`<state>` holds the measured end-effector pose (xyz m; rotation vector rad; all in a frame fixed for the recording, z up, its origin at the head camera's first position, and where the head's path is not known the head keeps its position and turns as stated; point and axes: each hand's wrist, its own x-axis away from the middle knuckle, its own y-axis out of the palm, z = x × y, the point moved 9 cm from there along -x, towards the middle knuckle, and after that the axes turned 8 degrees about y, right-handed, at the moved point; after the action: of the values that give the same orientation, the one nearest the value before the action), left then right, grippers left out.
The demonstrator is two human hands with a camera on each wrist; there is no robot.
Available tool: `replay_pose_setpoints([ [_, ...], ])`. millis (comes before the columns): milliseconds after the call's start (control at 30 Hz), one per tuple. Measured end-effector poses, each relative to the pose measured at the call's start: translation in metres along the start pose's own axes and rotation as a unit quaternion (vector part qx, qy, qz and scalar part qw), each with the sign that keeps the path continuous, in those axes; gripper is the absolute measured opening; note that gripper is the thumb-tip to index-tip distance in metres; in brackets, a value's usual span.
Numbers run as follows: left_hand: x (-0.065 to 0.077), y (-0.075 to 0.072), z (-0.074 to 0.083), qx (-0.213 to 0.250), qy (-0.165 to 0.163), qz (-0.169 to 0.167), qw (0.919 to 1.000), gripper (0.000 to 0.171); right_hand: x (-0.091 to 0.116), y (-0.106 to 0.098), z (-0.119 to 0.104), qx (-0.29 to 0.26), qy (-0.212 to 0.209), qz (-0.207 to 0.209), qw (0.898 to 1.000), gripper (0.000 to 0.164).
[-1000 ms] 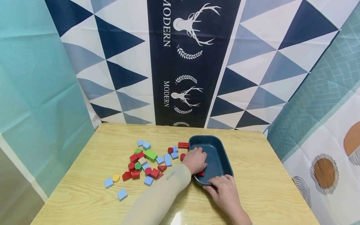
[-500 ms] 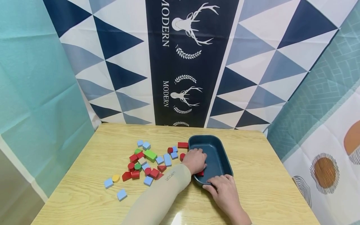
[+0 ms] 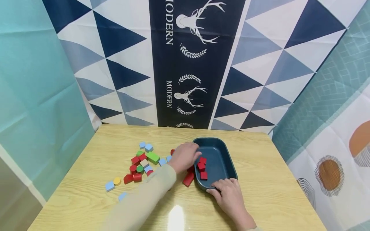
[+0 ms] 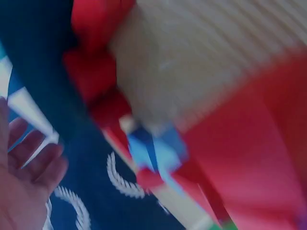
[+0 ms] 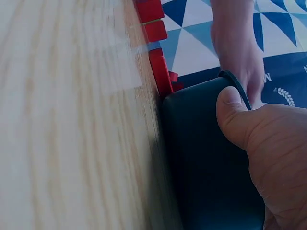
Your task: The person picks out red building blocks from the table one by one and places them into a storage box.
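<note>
My left hand [image 3: 186, 156] hovers over the left rim of a dark blue tub [image 3: 218, 160], its fingers loosely bent. Nothing lies in that hand [image 4: 31, 167] in the left wrist view. Several red blocks [image 3: 203, 175] rest inside the tub along its left wall. Against the outside of that wall lies a long red block [image 3: 188, 179]. My right hand [image 3: 230, 197] grips the near rim, fingers over the edge. In the right wrist view its thumb [image 5: 232, 108] presses on the outer wall.
Left of the tub, loose blocks are scattered over the wooden table [image 3: 271, 192]: red ones [image 3: 136, 160], a green one [image 3: 153, 157], blue ones [image 3: 110, 186] and a yellow disc [image 3: 117, 181]. Patterned cloths [image 3: 185, 64] hang behind the table and at both sides.
My left hand has lifted from inside the tub and moved up and left across its rim, uncovering the red blocks there. The right hand keeps its grip on the rim.
</note>
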<state>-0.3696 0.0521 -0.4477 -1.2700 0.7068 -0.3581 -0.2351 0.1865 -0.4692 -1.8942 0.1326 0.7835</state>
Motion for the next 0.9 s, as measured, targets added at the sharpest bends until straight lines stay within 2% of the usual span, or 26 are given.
replay_pose_setpoints([
  [100,0.025,-0.017,-0.032,0.062,-0.033,0.006,0.9975,0.018,-0.001,0.002,-0.001,0.003,0.007,-0.005,1.0,0.02],
  [200,0.056,-0.023,-0.05,0.082,-0.045,-0.017,0.9954,0.016,-0.002,0.004,0.0,0.005,0.015,-0.01,1.0,0.02],
  [300,0.085,-0.02,-0.045,0.068,-0.02,-0.042,0.9966,0.024,-0.002,0.004,0.0,0.008,0.018,-0.013,1.0,0.02],
  [400,0.104,-0.007,-0.022,0.028,0.03,-0.065,0.997,0.039,-0.002,0.004,0.0,0.006,0.018,-0.011,1.0,0.02],
  [500,0.11,0.008,0.002,-0.014,0.067,-0.074,0.9949,0.053,-0.001,0.004,0.001,0.001,0.017,-0.006,1.0,0.02],
  [667,0.102,0.02,0.023,-0.038,0.058,-0.058,0.9959,0.065,0.0,0.005,0.001,-0.003,0.013,-0.005,1.0,0.02],
  [767,0.097,0.026,0.028,-0.057,0.047,-0.055,0.9958,0.061,0.001,0.005,0.001,-0.005,0.012,-0.003,1.0,0.02],
  [900,0.093,0.031,0.029,-0.071,0.037,-0.051,0.9955,0.048,0.0,0.002,0.001,-0.003,0.012,0.003,1.0,0.02],
])
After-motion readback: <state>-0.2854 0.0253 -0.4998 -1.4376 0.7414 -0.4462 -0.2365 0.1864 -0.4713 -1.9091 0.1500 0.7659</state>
